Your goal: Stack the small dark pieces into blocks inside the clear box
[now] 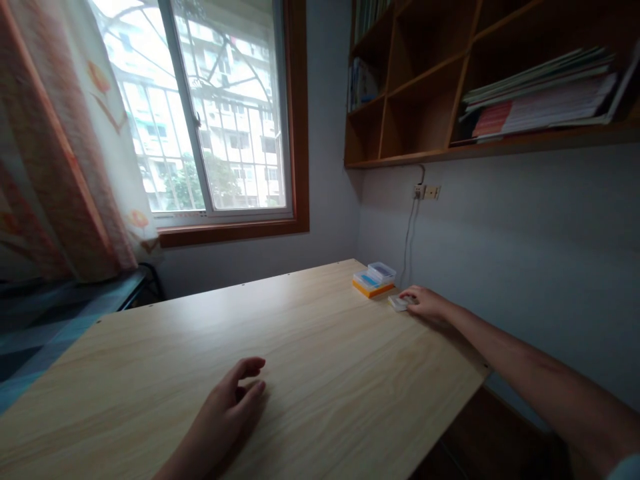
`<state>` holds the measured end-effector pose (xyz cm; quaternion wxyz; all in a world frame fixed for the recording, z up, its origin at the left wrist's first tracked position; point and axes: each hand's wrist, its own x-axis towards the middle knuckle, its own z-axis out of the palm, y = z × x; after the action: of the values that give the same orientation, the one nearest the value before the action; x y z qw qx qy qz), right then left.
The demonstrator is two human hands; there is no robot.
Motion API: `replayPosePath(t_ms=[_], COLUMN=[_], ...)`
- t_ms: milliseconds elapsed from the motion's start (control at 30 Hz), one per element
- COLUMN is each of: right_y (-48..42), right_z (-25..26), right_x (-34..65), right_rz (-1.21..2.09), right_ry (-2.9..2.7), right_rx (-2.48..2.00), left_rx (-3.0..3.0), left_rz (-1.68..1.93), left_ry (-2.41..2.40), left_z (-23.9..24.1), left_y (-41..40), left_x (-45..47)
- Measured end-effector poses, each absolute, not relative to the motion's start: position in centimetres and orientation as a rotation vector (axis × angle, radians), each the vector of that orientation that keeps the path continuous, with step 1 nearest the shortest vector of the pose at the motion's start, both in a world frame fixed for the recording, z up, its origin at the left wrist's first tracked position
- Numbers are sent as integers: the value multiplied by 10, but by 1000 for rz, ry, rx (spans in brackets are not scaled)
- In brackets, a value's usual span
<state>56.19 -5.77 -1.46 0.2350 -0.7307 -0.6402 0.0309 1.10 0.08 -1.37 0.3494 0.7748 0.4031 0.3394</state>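
Note:
My right hand reaches to the far right part of the table, its fingers closed on the edge of a small flat clear plastic box. The contents of that box are too small to make out. Just behind it sits an orange-bottomed box with a blue patch on top, and a clear-lidded box rests on or against it. My left hand lies over the near middle of the table, fingers loosely curled with a gap between thumb and forefinger, and holds nothing.
The pale wooden table spreads below me, its right edge near the wall. A wooden shelf with books hangs at upper right. A cable drops from a wall socket. Left are a window and a curtain.

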Motion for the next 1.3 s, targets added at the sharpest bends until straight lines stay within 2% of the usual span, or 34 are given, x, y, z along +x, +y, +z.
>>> replayPosePath(t_ms=[533,967,1300], right_y=[-73,-20,20], right_z=[-9,45,39], right_x=[543,486,464], right_rz=[178,-380,-464], right_ry=[-1635,-1559,-1520], right_rx=[-2151,-2294,-2450], left_rx=[2028,2041,2038], left_rz=[856,827,815], left_ry=[1009,979,971], left_z=[-19,-27,-22], left_y=[1,7,1], left_x=[12,8,9])
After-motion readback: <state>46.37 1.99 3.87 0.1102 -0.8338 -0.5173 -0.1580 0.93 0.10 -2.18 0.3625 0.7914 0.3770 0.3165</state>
